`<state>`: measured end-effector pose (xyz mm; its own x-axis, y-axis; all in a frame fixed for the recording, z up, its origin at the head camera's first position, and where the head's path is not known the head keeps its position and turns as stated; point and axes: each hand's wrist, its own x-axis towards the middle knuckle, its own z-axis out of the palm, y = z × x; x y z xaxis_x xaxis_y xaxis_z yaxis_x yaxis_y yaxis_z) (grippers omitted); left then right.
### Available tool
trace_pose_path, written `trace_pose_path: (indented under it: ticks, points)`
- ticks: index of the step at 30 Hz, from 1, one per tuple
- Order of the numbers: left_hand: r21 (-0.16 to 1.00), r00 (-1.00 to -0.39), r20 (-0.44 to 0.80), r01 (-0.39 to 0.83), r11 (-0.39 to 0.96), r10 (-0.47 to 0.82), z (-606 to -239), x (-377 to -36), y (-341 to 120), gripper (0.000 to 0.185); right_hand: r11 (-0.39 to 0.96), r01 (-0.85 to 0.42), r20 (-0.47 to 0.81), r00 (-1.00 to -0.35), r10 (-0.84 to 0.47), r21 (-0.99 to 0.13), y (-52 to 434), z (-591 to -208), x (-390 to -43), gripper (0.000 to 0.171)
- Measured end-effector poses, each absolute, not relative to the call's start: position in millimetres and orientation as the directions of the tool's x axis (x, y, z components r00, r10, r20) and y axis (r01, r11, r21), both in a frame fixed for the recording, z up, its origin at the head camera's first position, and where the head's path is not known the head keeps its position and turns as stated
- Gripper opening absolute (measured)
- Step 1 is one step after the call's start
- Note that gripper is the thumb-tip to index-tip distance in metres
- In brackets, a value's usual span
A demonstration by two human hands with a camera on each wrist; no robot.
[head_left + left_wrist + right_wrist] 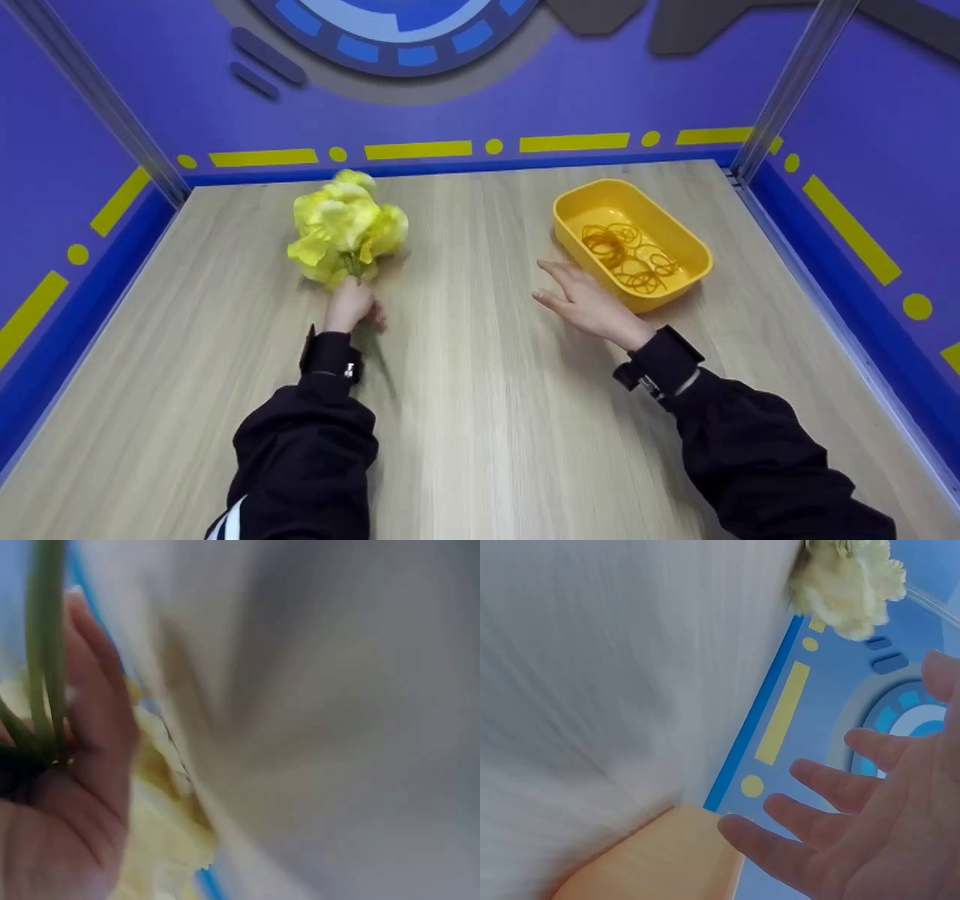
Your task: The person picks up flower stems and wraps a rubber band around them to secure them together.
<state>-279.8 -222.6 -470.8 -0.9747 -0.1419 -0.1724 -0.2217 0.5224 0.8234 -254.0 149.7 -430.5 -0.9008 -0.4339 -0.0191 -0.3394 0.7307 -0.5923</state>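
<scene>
L hand (351, 304): grasping flower stems (46, 652), fingers curled round them, per L wrist cam. R hand (589, 300): nothing in it, palm empty, fingers extended and spread, approx. level w/ L hand and well apart from it

Yellow flowers (341, 221): blooms just beyond L hand, on far side from the person; long axis runs approx. fore-aft thru the grip, stem ends trailing back toward the person and a bit to R of L wrist (faint in head view). Can't tell if blooms touch table

Yellow tub (652, 302): just beyond R hand and to its R, near-L wall closest to fingertips; contact unclear. Tub's long axis is diagonal, far-L to near-R. Bands (611, 251) inside, thin amber loops, prob. rubber, loose on tub floor

Key relation: bands sit fwd-R of R hand, behind tub wall, so R is much nearer; stems are at L hand, well to L of R hand, w/ bare table (465, 375) between

Further out: dark cuffs w/ wrist straps behind both hands; blue-purple back wall (480, 105) w/ yellow dashes past flowers and tub
</scene>
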Motion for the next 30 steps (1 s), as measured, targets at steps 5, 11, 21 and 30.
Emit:
trace_pose_path:
  ticks: [5,11,21,30]
  points:
    - [0.972,-0.976,-0.191,-0.173,-0.161,-0.103,-456,-274,-172,0.052,0.717,-0.348,-0.005,-0.898,-0.44,-0.604,136,-429,-247,0.067]
    - [0.945,-0.99,-0.038,0.009,-0.326,-0.137,-445,-260,-106,0.046,0.619,-0.381,0.062,-0.879,-0.473,-0.687,119,-431,-237,0.062]
    - [0.962,-0.997,0.033,0.052,-0.267,-0.075,-431,-232,-39,0.049,0.564,-0.444,0.085,-0.831,-0.55,-0.696,103,-433,-224,0.055]
    - [0.967,-0.999,0.034,0.025,-0.252,0.03,-434,-226,-41,0.053,0.547,-0.465,0.127,-0.83,-0.544,-0.696,107,-438,-222,0.014]
